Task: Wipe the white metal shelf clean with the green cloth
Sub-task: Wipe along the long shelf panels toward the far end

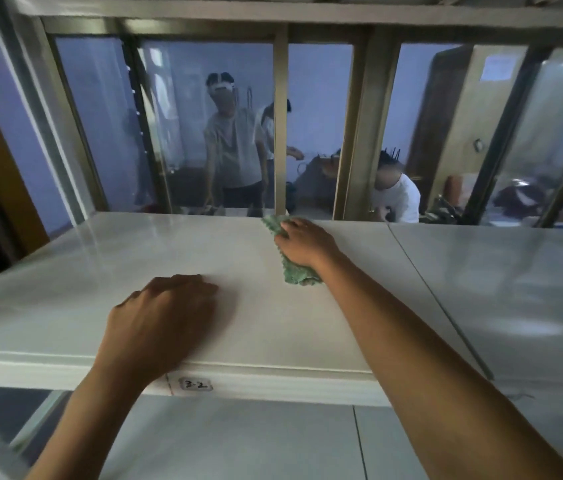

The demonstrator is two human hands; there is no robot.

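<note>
The white metal shelf (pixel 134 271) spans the view at chest height. A green cloth (pixel 295 271) lies on it near the far edge, crumpled under my right hand (pixel 302 244), which presses down on it with the fingers spread over the cloth. My left hand (pixel 166 317) rests flat on the shelf near its front edge, left of the cloth, holding nothing. Part of the cloth sticks out beyond my right fingertips and below my wrist.
A second shelf panel (pixel 498 289) joins on the right at a seam. A small label (pixel 197 384) sits on the front lip. Another shelf (pixel 238 441) lies below, one above. Behind, a glass partition (pixel 204 133) shows people in another room.
</note>
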